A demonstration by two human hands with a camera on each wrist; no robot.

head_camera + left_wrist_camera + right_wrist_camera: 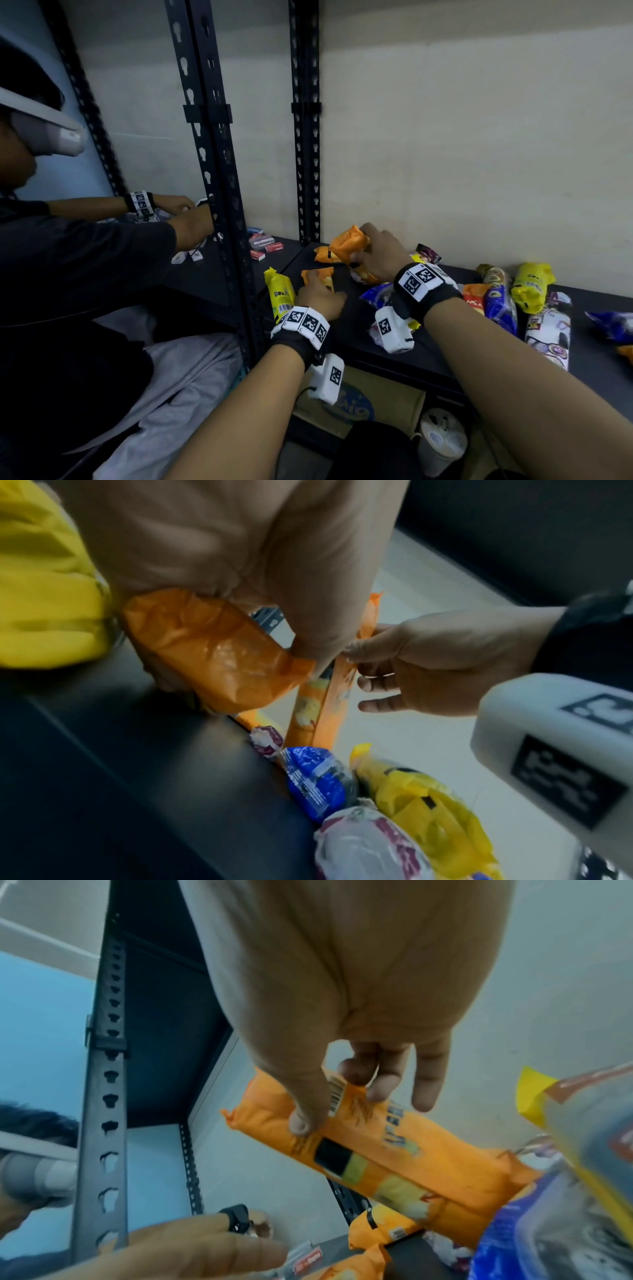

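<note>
Several snack packets lie on a dark shelf (342, 329). My right hand (371, 248) grips an orange packet (349, 241) and holds it up off the shelf near the back wall. In the right wrist view its thumb and fingers (301, 1123) pinch the barcode end of that packet (387, 1153). My left hand (320, 291) lies over a second orange packet (318, 274) near the shelf's front left. In the left wrist view that packet (212, 653) sits under the palm, with the thumb and fingers curled round it. More orange packets (323, 255) lie beneath the raised one.
A yellow packet (281, 294) lies left of my left hand. Blue, yellow and white packets (503, 305) crowd the shelf's right side. Black perforated uprights (219, 171) stand at left. Another person (85, 260) handles small boxes (265, 243) on the neighbouring shelf. A cardboard box (387, 394) sits below.
</note>
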